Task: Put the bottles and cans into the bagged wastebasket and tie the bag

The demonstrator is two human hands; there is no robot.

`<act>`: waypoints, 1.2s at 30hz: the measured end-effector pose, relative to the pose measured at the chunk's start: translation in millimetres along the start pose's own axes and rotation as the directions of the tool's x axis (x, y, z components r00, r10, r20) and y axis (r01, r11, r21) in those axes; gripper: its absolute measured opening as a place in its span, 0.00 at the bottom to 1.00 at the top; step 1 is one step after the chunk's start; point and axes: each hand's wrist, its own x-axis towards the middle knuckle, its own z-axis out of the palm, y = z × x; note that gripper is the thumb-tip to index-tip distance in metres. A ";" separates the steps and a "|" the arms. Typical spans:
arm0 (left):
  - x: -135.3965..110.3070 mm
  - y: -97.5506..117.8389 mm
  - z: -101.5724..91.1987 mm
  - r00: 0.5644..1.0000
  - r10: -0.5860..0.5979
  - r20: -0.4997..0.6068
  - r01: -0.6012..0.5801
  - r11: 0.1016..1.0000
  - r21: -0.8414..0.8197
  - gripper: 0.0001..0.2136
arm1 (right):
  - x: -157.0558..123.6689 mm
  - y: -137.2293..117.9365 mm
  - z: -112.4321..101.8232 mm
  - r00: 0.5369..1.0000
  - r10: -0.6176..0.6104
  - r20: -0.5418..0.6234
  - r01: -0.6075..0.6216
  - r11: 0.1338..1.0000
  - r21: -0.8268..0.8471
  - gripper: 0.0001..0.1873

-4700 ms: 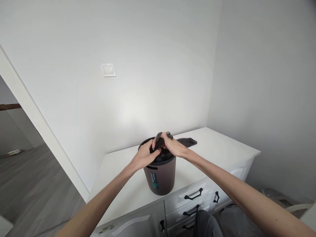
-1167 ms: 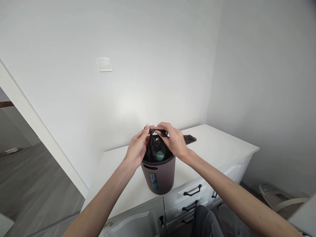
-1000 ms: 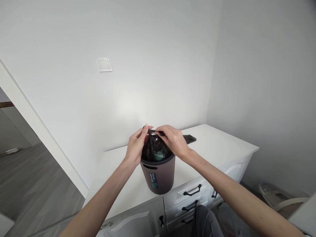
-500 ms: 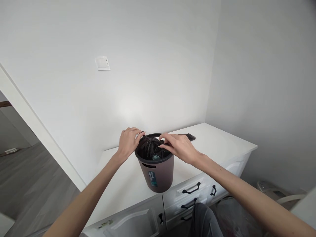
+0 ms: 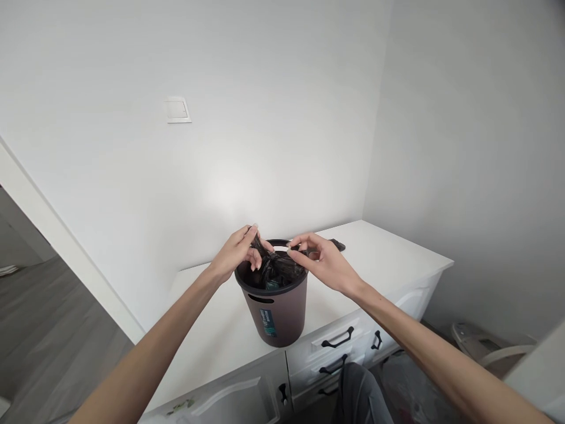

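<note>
The black bag (image 5: 282, 272) sits in the bin (image 5: 286, 315), its body down inside and its gathered neck bunched near the level of the rim. The bin stands upright on the counter (image 5: 388, 253), close to the near edge, with a label (image 5: 268, 323) on its near side. The two hands are apart, one either side of the bag's neck: the left hand (image 5: 236, 253) pinches a twisted strand that rises to its thumb and fingers, and the right hand (image 5: 324, 259) appears pinched on the other side of the bag, over the rim (its fingertips partly hide what they grip). More black plastic (image 5: 338, 244) lies on the counter beyond the right hand.

The film looks thin, soft and rather slippery, so it should crumple easily, stretch under a hard pull, and perhaps tear if held by one thin strand. The best hold is probably low on the gathered neck, where several layers lie together. What the bag contains cannot be told, though something greenish shows low in it; the weight is likely modest. The bin looks like light, stiff plastic, best held at the rim or by its handle slot (image 5: 260, 299).
</note>
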 end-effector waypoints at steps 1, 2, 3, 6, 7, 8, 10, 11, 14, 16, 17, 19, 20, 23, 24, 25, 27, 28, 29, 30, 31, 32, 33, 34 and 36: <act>0.1 0.5 1.8 1.000 0.000 0.022 0.000 1.000 -0.009 0.20 | 2.2 -1.0 2.2 0.999 0.034 0.017 -0.035 0.994 0.107 0.17; 0.8 0.0 2.6 0.999 0.011 0.033 -0.012 1.000 0.018 0.19 | 4.3 -2.8 4.0 0.997 0.065 0.046 -0.074 0.974 0.215 0.19; 1.9 -1.3 2.6 0.999 0.036 0.035 -0.038 0.996 0.084 0.19 | 6.3 -5.1 5.4 0.993 0.093 0.078 -0.113 0.944 0.309 0.21; 6.4 -7.8 -1.6 0.986 0.156 0.053 -0.163 0.882 0.443 0.18 | 10.7 -12.2 6.5 0.979 0.155 0.133 -0.197 0.892 0.408 0.24; 8.2 -10.8 -3.9 0.980 0.187 0.068 -0.194 0.817 0.543 0.17 | 11.4 -13.8 6.0 0.977 0.164 0.138 -0.206 0.899 0.388 0.23; 10.1 -14.1 -6.6 0.974 0.209 0.090 -0.218 0.748 0.626 0.16 | 11.6 -14.7 5.3 0.975 0.168 0.146 -0.210 0.911 0.356 0.22; 14.9 -22.2 -12.3 0.963 0.227 0.143 -0.255 0.611 0.749 0.14 | 10.3 -14.6 3.0 0.968 0.177 0.179 -0.224 0.931 0.289 0.20; 17.7 -26.7 -15.3 0.959 0.228 0.167 -0.268 0.545 0.795 0.14 | 8.9 -13.7 1.6 0.962 0.188 0.198 -0.237 0.935 0.264 0.19; 27.4 -40.4 -23.0 0.948 0.207 0.240 -0.308 0.418 0.855 0.19 | 2.6 -10.4 -4.1 0.947 0.228 0.228 -0.277 0.937 0.214 0.17; 32.9 -46.7 -26.2 0.943 0.197 0.269 -0.330 0.440 0.835 0.21 | -1.4 -8.5 -9.5 0.944 0.245 0.223 -0.286 0.942 0.175 0.15; 34.5 -47.9 -27.0 0.942 0.195 0.274 -0.335 0.468 0.818 0.21 | -2.8 -7.6 -12.5 0.943 0.251 0.218 -0.288 0.945 0.156 0.14; 34.7 -45.2 -26.7 0.945 0.189 0.266 -0.326 0.552 0.767 0.21 | -3.2 -5.4 -17.9 0.940 0.264 0.214 -0.294 0.948 0.120 0.14; 33.1 -41.0 -25.6 0.950 0.182 0.255 -0.313 0.607 0.731 0.20 | -2.0 -3.7 -19.8 0.940 0.265 0.212 -0.290 0.952 0.094 0.14; 22.5 -19.3 -19.2 0.966 0.177 0.189 -0.256 0.763 0.593 0.20 | 7.2 3.0 -18.7 0.958 0.215 0.188 -0.206 0.976 -0.071 0.15; 18.1 -10.6 -16.3 0.970 0.190 0.153 -0.243 0.799 0.550 0.20 | 11.8 5.3 -15.3 0.969 0.174 0.176 -0.148 0.977 -0.156 0.15; 13.8 -2.1 -13.2 0.971 0.208 0.116 -0.238 0.826 0.511 0.20 | 16.9 7.3 -10.6 0.977 0.128 0.173 -0.084 0.966 -0.245 0.15; 7.2 11.7 -7.1 0.967 0.247 0.058 -0.246 0.861 0.445 0.20 | 27.5 9.0 2.2 0.976 0.056 0.209 0.036 0.911 -0.411 0.14; 5.1 16.2 -4.3 0.964 0.262 0.040 -0.254 0.874 0.413 0.19 | 32.6 8.6 9.4 0.971 0.036 0.238 0.087 0.870 -0.486 0.14; 3.9 18.9 -2.0 0.962 0.273 0.025 -0.262 0.888 0.378 0.19 | 37.3 7.2 16.4 0.964 0.028 0.264 0.128 0.823 -0.553 0.14; 3.4 19.8 -0.2 0.959 0.283 0.012 -0.271 0.903 0.334 0.19 | 41.3 5.0 22.9 0.958 0.028 0.285 0.160 0.774 -0.613 0.13; 3.4 19.3 1.0 0.956 0.292 -0.001 -0.280 0.917 0.282 0.18 | 44.6 2.2 28.4 0.954 0.033 0.299 0.183 0.725 -0.664 0.12; 3.7 17.6 1.5 0.954 0.299 -0.015 -0.288 0.930 0.228 0.18 | 47.2 -1.1 32.7 0.951 0.039 0.308 0.199 0.684 -0.702 0.11; 3.8 15.2 1.2 0.953 0.301 -0.029 -0.292 0.940 0.175 0.18 | 49.1 -4.5 35.7 0.948 0.046 0.314 0.209 0.656 -0.726 0.11; 3.7 12.3 0.1 0.953 0.300 -0.044 -0.292 0.947 0.130 0.19 | 50.5 -7.7 37.4 0.946 0.049 0.320 0.216 0.640 -0.737 0.13; 2.0 5.5 -4.4 0.954 0.290 -0.072 -0.286 0.956 0.071 0.19 | 52.1 -12.9 37.0 0.947 0.038 0.319 0.222 0.641 -0.735 0.16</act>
